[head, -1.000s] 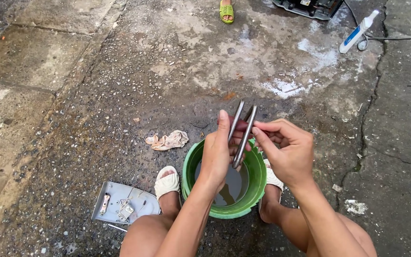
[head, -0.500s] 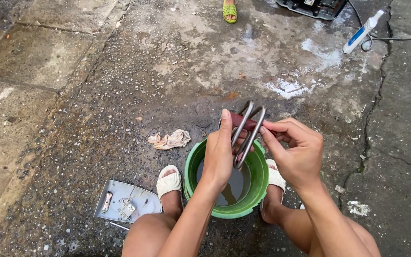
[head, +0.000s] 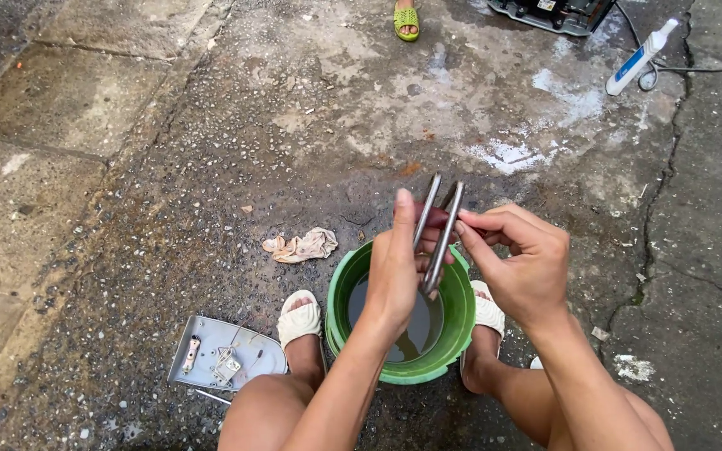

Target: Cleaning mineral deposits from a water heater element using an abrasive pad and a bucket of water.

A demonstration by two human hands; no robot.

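My left hand (head: 394, 271) clamped round metal rods (head: 438, 230), held over green bucket (head: 400, 373). Right hand (head: 521, 267) fingertips pinching rod. Rods look stiff, wet, probably slippery; grip mid-length, firmly. Rag (head: 301, 245) near.

Left hand (head: 394, 271) & right hand (head: 521, 263) grip bent metal rod (head: 443, 234) over green bucket (head: 453, 330) w/ dark water, betw. sandalled feet.

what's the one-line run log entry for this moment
left hand: grips metal strips | right hand: pinches strips | below: green bucket, dark water | ground: rag, grey plate
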